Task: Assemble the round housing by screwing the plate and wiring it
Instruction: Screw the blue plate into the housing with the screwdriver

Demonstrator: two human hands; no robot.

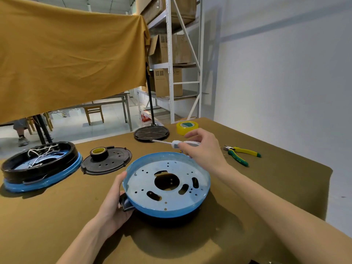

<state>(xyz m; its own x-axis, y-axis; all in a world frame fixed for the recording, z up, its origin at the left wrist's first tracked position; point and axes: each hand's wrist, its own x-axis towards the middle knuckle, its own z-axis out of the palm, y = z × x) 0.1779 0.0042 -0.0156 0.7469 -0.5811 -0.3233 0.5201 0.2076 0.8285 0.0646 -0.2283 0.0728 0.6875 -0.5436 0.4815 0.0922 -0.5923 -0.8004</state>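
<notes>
A round blue housing [167,212] with a black base stands at the table's middle. Inside it lies a perforated metal plate [144,180] with a large centre hole and several slots. My left hand [114,202] grips the housing's left rim beside a black side tab [125,203]. Behind the housing's far rim, my right hand [202,149] holds a white sleeved wire [165,142], which points left. A small screw [135,173] stands in the plate near the left wall.
A second black-and-blue housing [40,166] with white wires sits at the left. A black perforated lid [106,161] carries a roll of black tape [99,153]. A yellow tape roll [187,127], a black stand base [151,133] and green-yellow pliers [241,154] lie behind.
</notes>
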